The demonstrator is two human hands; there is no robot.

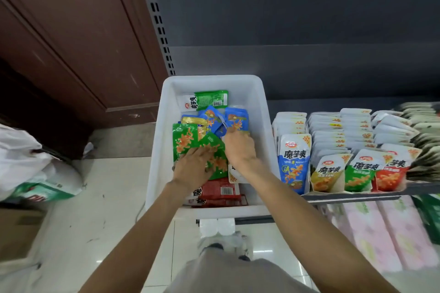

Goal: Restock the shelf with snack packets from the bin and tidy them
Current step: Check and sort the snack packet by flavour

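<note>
A white plastic bin [266, 114] stands at the shelf's left end and holds loose snack packets in green, blue and red. My left hand [192, 169] is inside it, gripping green packets [188, 141] at the bin's left side. My right hand [239, 148] is closed on a blue packet [237, 120] near the middle. Red packets [221, 189] lie at the bin's near end, partly under my left wrist. To the right, the shelf [357, 195] carries rows of upright packets: blue [294, 162], yellow [327, 175], green [360, 172] and red [391, 172].
A brown wooden door [71, 43] and pale tiled floor [95, 209] lie to the left, with white plastic bags [31, 162] and a cardboard box [16, 231]. Pink packs [381, 233] fill the lower shelf. A dark back panel [309, 19] rises behind the shelf.
</note>
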